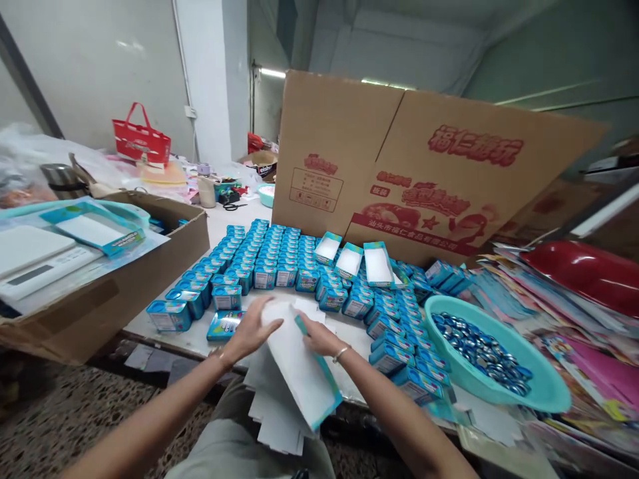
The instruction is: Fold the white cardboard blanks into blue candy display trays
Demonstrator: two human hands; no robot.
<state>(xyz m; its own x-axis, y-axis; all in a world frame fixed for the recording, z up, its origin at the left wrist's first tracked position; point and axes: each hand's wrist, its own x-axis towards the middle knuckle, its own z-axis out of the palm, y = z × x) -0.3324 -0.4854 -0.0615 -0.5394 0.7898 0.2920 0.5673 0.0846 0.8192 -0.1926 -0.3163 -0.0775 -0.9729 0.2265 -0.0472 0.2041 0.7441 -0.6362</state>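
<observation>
A white cardboard sheet with blue edges point(299, 369) hangs tilted between my hands, over my lap. My left hand point(252, 329) is closed on its upper left part, thumb across the white face. At the upper right edge, my right hand point(322, 336) pinches a narrow blue-edged strip of it; some fingertips are hidden behind the card. Beneath it, a stack of loose white cards point(277, 422) rests on my lap. Just left of my left hand, a small blue box point(223, 326) lies flat on the table.
Rows of blue boxes point(264, 276) fill the table. Several open white trays point(378, 263) sit on them before a large carton point(349, 153). Right is a turquoise basin point(542, 392) of shiny blue pieces; left, a white scale point(42, 266) on a cardboard box point(114, 293).
</observation>
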